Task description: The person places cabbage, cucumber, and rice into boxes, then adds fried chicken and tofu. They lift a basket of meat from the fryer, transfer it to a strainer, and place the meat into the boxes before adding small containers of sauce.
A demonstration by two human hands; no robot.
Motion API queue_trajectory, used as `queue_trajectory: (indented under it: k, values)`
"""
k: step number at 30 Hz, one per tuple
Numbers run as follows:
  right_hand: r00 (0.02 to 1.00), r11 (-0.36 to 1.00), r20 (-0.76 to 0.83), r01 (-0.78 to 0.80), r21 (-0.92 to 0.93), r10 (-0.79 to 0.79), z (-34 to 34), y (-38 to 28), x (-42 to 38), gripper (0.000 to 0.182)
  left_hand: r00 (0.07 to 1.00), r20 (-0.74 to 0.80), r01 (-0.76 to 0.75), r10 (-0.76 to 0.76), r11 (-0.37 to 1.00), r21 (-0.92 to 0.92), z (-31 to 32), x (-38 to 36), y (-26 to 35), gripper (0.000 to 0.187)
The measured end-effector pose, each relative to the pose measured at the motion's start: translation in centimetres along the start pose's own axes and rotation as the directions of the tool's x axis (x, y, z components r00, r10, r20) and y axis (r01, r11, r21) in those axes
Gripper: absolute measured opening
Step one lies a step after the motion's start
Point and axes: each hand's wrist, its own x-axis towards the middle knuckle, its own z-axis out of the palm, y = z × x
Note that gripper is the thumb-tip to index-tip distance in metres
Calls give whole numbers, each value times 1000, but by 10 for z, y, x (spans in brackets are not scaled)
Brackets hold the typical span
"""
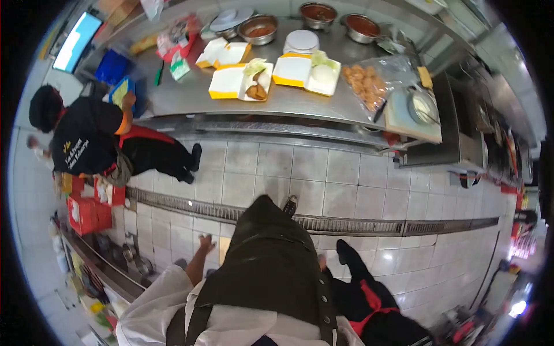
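One hand visible, other hidden.

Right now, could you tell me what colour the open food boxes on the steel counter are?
Yellow outside, white inside: the food boxes, head view.

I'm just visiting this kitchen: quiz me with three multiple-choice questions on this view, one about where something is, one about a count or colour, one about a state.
1. Where do the open yellow food boxes lie?
A. on the steel counter
B. on the tiled floor
C. in the red crates

2. How many round metal bowls of reddish sauce stand at the counter's far edge?
A. one
B. three
C. six

3. How is the wearer's left hand?
A. gripping a knife
B. holding a bowl
C. empty, hanging above the floor

Answers:
1. A: the boxes rest on the steel counter.
2. B: three bowls show sauce.
3. C: the fingers hold nothing over the tiles; the right hand is hidden.
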Motion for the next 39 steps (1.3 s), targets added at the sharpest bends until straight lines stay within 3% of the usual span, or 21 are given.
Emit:
queue_trajectory:
  k: [2, 3, 4, 5, 6, 7, 10, 13, 15, 16, 18, 21, 22, 24, 25, 26, 30, 31, 32, 34, 39]
  values:
    - [874, 873, -11, 485, 48, -485, 40, -82, 66, 42, 964, 71, -240, 255, 956, -170, 30, 16, 63, 72]
    - [918, 966, 311, 207, 153, -246, 22, -195, 71, 44, 905, 159, -378, 395, 917, -124, 59, 11, 109, 69]
    - [773, 808, 237, 557, 193, -589, 28, -267, 80, 42, 827, 358, -413, 433, 901, -135, 84, 8, 159, 71]
    - [745, 860, 441, 486, 157, -501, 26, -342, 82, 42, 816, 327, -457, 478, 878, -142, 128, -64, 234, 70]
    - [643, 825, 522, 495, 274, -560, 36, -396, 85, 42, 620, 525, -547, 583, 801, -244, 158, -80, 284, 70]
    - [528, 779, 577, 486, 396, -623, 46, -443, 84, 42, 515, 606, -623, 606, 750, -221, 188, -120, 340, 74]
    - [401, 885, 796, 304, 351, -454, 41, -591, 33, 43, 157, 717, -876, 679, 430, -216, 236, -201, 461, 80]
    - [393, 868, 778, 147, 474, -491, 59, -667, 10, 39, 4, 702, -805, 712, 419, -420, 250, -219, 541, 70]
    - [487, 820, 669, 223, 527, -562, 75, -698, 19, 42, 161, 853, -643, 497, 708, -291, 254, -191, 579, 70]
    - [524, 800, 619, 246, 547, -585, 86, -710, 22, 43, 146, 883, -623, 445, 735, -267, 251, -177, 592, 68]
    - [520, 792, 656, 67, 607, -547, 105, -733, 30, 44, 114, 935, -587, 337, 782, -210, 245, -151, 619, 64]
    - [555, 705, 658, -170, 689, -509, 141, -768, 34, 43, 196, 815, -607, 545, 721, -335, 246, -154, 639, 47]
    - [594, 699, 619, -129, 703, -513, 155, -778, 36, 42, 226, 756, -675, 614, 659, -332, 247, -154, 645, 40]
    - [655, 700, 551, -47, 713, -517, 188, -793, 49, 41, 215, 841, -526, 497, 784, -329, 242, -145, 661, 35]
    - [650, 707, 516, 46, 706, -558, 204, -796, 60, 40, 157, 838, -549, 522, 752, -365, 237, -120, 665, 29]
    - [642, 707, 480, 139, 694, -598, 221, -799, 73, 40, 240, 804, -518, 544, 772, -368, 224, -114, 668, 26]
    - [420, 610, 449, 445, 656, -789, 294, -842, 88, 30, 588, 540, -520, 602, 793, -317, 163, -75, 704, 19]
    - [329, 562, 457, 528, 637, -826, 329, -850, 93, 27, 494, 500, -534, 711, 702, -472, 148, -58, 704, 21]
    - [236, 505, 467, 603, 617, -852, 359, -860, 92, 24, 618, 362, -576, 698, 715, -397, 140, -48, 708, 22]
    - [132, 482, 555, 682, 550, -821, 404, -882, 63, 16, 698, 79, -647, 712, 674, -356, 125, -37, 711, 23]
    - [-44, 221, 553, 888, 403, -832, 500, -890, 9, 16, 813, -162, -558, 559, 667, -494, 94, -33, 704, 20]
